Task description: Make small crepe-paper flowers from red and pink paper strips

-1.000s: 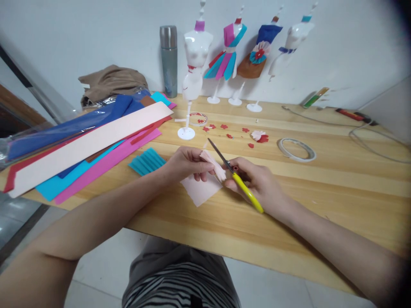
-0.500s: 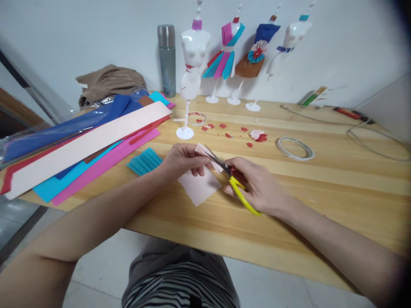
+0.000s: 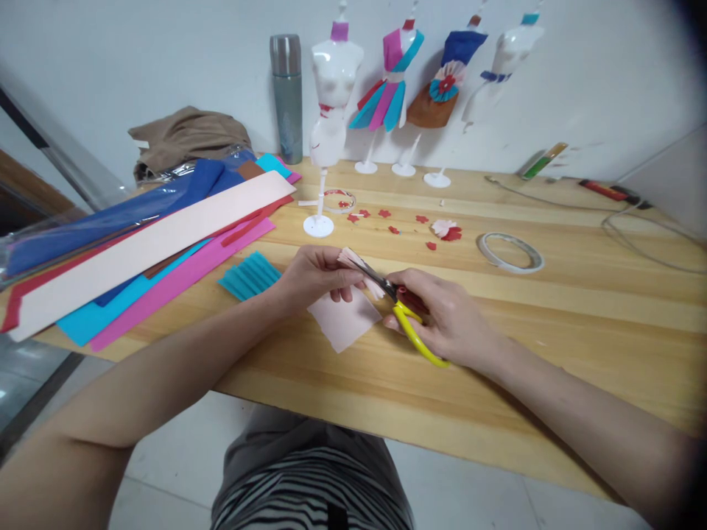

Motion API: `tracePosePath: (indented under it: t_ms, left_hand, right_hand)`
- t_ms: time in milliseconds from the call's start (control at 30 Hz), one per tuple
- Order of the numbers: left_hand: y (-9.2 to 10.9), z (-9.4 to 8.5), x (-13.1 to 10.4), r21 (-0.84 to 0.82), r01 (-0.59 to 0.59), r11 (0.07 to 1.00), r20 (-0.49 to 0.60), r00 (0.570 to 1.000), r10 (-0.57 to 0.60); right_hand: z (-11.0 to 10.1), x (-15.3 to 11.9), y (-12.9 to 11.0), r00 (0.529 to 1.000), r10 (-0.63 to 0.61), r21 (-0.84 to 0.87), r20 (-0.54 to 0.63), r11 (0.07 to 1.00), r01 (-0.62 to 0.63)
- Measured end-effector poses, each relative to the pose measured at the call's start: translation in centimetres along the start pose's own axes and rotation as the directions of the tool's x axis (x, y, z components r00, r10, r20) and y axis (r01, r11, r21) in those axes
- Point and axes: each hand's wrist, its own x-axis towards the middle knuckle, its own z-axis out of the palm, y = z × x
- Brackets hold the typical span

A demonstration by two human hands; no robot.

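Note:
Between the thumb and fingers of my left hand (image 3: 325, 276) is a small pleated piece of pale pink crepe paper (image 3: 347, 257). My right hand (image 3: 442, 313) is closed round the yellow handles of a pair of scissors (image 3: 415, 337). Their dark blades lie along the pink paper, close to my left fingertips. Below both hands, a flat pale pink paper square (image 3: 347, 324) rests on the table. A pleated teal paper piece (image 3: 251, 276) lies just left of my left hand, partly behind the wrist.
Long coloured paper strips (image 3: 155, 254) cover the table's left side. A bare white mannequin (image 3: 331, 132) stands ahead, with several dressed ones (image 3: 395, 88) behind. Small red paper flowers (image 3: 385, 213), a tape roll (image 3: 511, 252), a flask (image 3: 286, 103) and a cable (image 3: 552, 195) lie or stand beyond my hands.
The scissor blades have closed somewhat along the pleated pink paper. Both hands stay in nearly the same place, and the whole view has shifted slightly.

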Motion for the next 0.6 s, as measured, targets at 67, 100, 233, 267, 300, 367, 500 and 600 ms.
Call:
tracePosePath:
  t_ms: [67,100,233,267,300,367,500,600]
  left_hand:
    - [0.05,0.05,-0.04,0.001,0.01,1.0,-0.005,1.0,-0.01]
    - [0.08,0.08,-0.05,-0.001,0.015,1.0,-0.005,1.0,-0.015]
    - [0.1,0.19,-0.08,-0.007,0.029,1.0,-0.008,1.0,-0.03]
    - [0.11,0.2,-0.09,-0.005,0.033,0.999,-0.009,0.999,-0.033]
    - [0.12,0.22,-0.1,-0.002,0.039,0.999,-0.009,0.999,-0.039]
    - [0.17,0.23,-0.12,-0.002,0.048,0.999,-0.009,0.999,-0.048]
    - [0.2,0.19,-0.12,-0.024,0.048,0.999,-0.005,0.999,-0.048]
    - [0.11,0.12,-0.06,-0.046,0.034,0.998,0.004,0.999,-0.034]
  right_hand:
    - [0.04,-0.01,-0.02,1.0,-0.011,-0.002,-0.005,1.0,0.011]
    - [0.07,-0.02,-0.03,1.0,-0.015,-0.004,-0.007,1.0,0.015]
    - [0.22,-0.01,0.05,1.0,-0.016,-0.008,-0.015,1.0,0.016]
    - [0.26,0.0,0.08,1.0,-0.015,-0.008,-0.022,1.0,0.015]
    - [0.3,0.02,0.11,0.999,-0.016,-0.008,-0.027,1.0,0.016]
    - [0.37,0.05,0.17,0.999,-0.03,-0.013,-0.04,0.999,0.029]
    - [0.53,0.03,0.32,0.998,-0.042,-0.021,-0.047,0.999,0.041]
    - [0.63,-0.03,0.49,0.999,-0.029,-0.01,-0.04,1.0,0.028]
